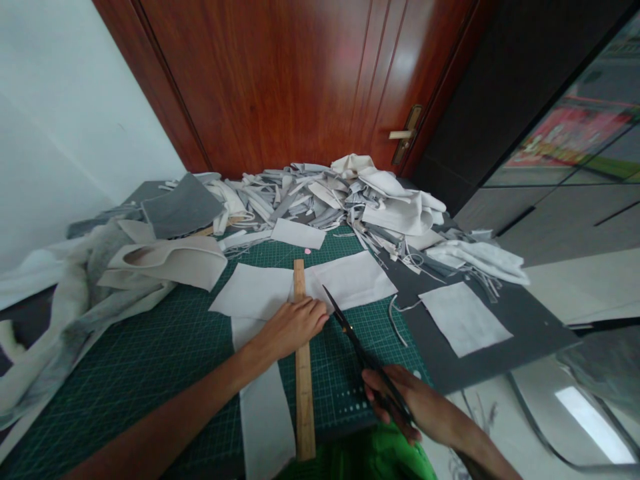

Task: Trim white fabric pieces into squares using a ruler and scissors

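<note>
A wooden ruler (305,400) lies lengthwise over white fabric pieces on a green cutting mat (345,373). My left hand (295,325) rests across it with fingers bent together, holding it down; the fingertips are partly hidden. In my right hand (390,397) are black-handled scissors (357,347), whose blades look closed or nearly so. Their tip touches or hovers just over the right white fabric piece (357,280), close to my left fingers. Another white piece (253,291) extends left of the ruler. A long white strip (265,413) runs under my left wrist toward me.
Behind the mat is a heap of grey and white fabric scraps (300,197), against a wooden door (300,80). Larger folded cloth (165,260) is piled at left. A white fabric square (465,319) lies on the dark tabletop (535,333) at right.
</note>
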`<state>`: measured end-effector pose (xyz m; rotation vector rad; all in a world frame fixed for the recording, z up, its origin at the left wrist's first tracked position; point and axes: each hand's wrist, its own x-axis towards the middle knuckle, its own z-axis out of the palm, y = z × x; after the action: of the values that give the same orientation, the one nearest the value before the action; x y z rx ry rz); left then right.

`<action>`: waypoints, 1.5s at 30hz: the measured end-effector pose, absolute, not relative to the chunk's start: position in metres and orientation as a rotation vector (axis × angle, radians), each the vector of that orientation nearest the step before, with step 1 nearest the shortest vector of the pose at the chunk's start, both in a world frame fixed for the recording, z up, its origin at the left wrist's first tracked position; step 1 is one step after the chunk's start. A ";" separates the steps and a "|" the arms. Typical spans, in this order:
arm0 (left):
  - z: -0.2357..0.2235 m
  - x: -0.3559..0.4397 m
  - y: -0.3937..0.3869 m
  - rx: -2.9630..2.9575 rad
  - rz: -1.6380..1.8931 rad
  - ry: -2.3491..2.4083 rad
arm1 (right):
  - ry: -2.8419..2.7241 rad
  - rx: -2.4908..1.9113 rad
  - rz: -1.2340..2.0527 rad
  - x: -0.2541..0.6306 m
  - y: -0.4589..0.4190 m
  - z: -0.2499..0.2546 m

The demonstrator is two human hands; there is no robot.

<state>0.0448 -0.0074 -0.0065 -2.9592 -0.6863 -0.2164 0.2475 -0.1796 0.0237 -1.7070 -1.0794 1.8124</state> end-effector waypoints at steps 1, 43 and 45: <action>-0.006 0.045 -0.008 -2.961 -0.224 -0.690 | -1.082 -1.713 1.796 0.246 -0.180 0.024; -0.011 0.042 -0.006 -3.006 -0.282 -0.705 | -1.066 -1.704 1.770 0.244 -0.182 0.010; -0.012 0.042 -0.006 -3.002 -0.290 -0.695 | -1.064 -1.703 1.751 0.244 -0.183 0.008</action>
<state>0.0423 -0.0055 -0.0118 -3.0019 -0.6955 -0.2899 0.2437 -0.1826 0.0075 -1.7034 -1.0642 1.7508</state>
